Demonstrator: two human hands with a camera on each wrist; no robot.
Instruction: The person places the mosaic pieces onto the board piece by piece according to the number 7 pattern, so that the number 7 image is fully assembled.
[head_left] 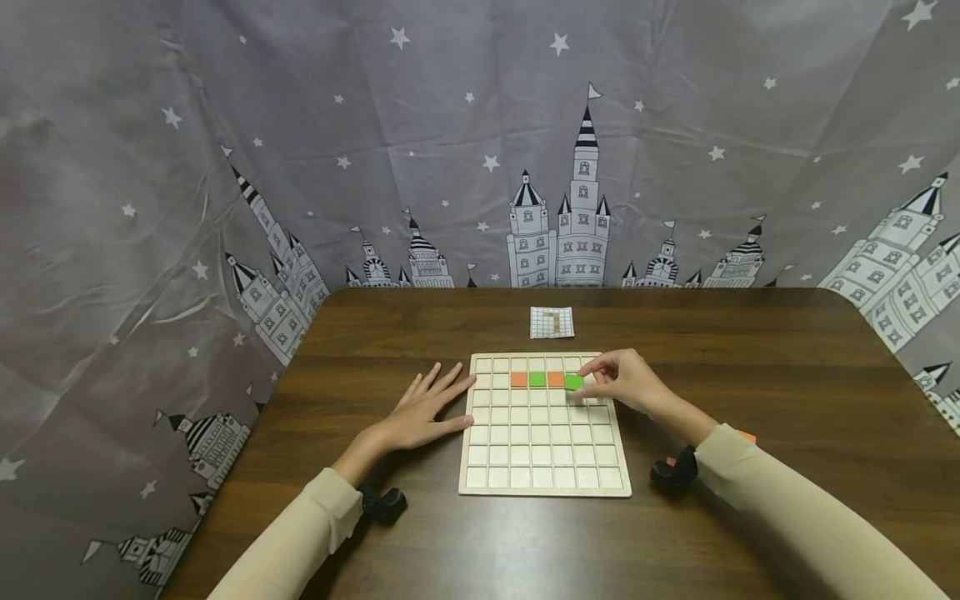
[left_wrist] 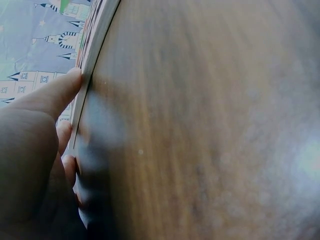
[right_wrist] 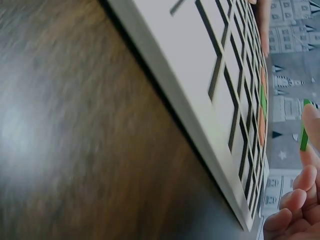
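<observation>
A pale wooden grid board (head_left: 540, 457) lies on the table with rows of square recesses. In its second row from the far edge sit an orange tile (head_left: 519, 379), a green tile (head_left: 537, 379) and another orange tile (head_left: 556, 379), side by side. My right hand (head_left: 626, 379) pinches a second green tile (head_left: 573, 382) between thumb and fingers, just right of that row; the right wrist view shows this green tile (right_wrist: 304, 127) raised over the board. My left hand (head_left: 423, 414) lies with spread, straight fingers, its fingertips at the board's left edge.
A small printed card (head_left: 552, 322) with a coloured grid pattern lies beyond the board. Orange tiles (head_left: 746, 436) show partly behind the right sleeve on the brown wooden table (head_left: 375, 333). A grey curtain (head_left: 450, 100) with castles and stars hangs behind.
</observation>
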